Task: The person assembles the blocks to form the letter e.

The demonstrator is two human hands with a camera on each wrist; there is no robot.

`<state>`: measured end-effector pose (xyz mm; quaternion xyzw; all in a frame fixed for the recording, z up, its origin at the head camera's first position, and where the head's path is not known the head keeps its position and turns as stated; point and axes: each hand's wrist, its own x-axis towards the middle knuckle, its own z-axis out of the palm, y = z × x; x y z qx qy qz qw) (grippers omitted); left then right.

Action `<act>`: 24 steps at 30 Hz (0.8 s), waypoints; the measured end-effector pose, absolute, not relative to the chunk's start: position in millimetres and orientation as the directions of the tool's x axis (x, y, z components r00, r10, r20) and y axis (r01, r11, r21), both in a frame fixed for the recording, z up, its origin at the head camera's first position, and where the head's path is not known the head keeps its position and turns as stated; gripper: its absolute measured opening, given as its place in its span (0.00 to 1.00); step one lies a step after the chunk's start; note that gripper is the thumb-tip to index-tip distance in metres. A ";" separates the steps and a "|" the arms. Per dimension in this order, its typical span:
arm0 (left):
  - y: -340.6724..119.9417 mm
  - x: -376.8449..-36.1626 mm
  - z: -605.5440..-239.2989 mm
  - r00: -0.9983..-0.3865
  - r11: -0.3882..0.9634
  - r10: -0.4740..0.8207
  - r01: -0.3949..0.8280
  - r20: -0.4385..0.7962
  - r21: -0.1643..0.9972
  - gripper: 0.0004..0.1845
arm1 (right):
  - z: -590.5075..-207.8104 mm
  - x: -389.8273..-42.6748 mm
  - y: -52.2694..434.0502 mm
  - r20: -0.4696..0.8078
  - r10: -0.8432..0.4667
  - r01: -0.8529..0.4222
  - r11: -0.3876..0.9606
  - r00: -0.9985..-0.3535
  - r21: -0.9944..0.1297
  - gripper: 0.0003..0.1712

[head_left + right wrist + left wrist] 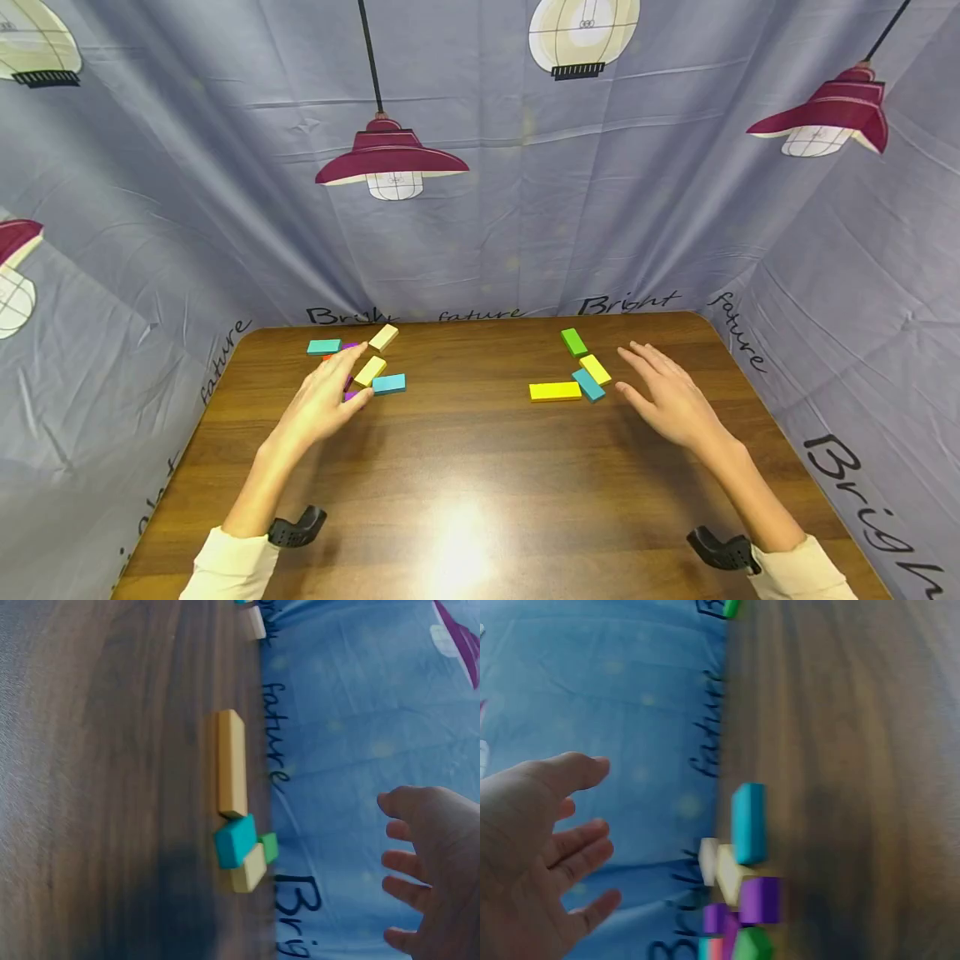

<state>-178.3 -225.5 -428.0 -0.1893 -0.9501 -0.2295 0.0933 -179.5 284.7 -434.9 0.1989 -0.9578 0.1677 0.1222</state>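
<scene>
My left hand (322, 404) is held over the left group of blocks with its fingers extended, gripping nothing. Around it lie a teal block (324, 347), a cream block (384, 337), a pale yellow block (370, 372) and a blue block (389, 384). Purple blocks (760, 900) and a green block (752, 945) show in the left wrist view; the hand partly hides this group from the head camera. Fingers spread, my right hand (667, 400) hovers empty to the right of a yellow block (596, 369), a blue block (588, 385), a green block (574, 342) and a longer yellow block (555, 392).
Both groups lie toward the far side of a brown wooden table (465, 450). A grey-blue curtain (480, 242) with printed lamps and lettering hangs behind it and along both sides. Black wrist cameras sit at both cuffs. Light glares off the table's near part.
</scene>
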 end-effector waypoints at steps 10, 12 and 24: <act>-224.5 -191.3 -473.1 -0.922 0.721 0.291 0.388 0.257 0.575 0.28 | -463.2 -188.0 270.9 0.297 -0.363 -0.461 0.785 -0.883 -0.413 0.23; -224.6 -193.8 -479.2 -0.923 0.714 0.286 0.385 0.259 0.585 0.27 | -467.6 -189.6 268.1 0.280 -0.358 -0.452 0.768 -0.891 -0.453 0.23; -222.7 -211.0 -501.5 -0.926 0.725 0.302 0.378 0.227 0.575 0.22 | -494.9 -202.9 252.9 0.263 -0.349 -0.437 0.710 -0.900 -0.553 0.24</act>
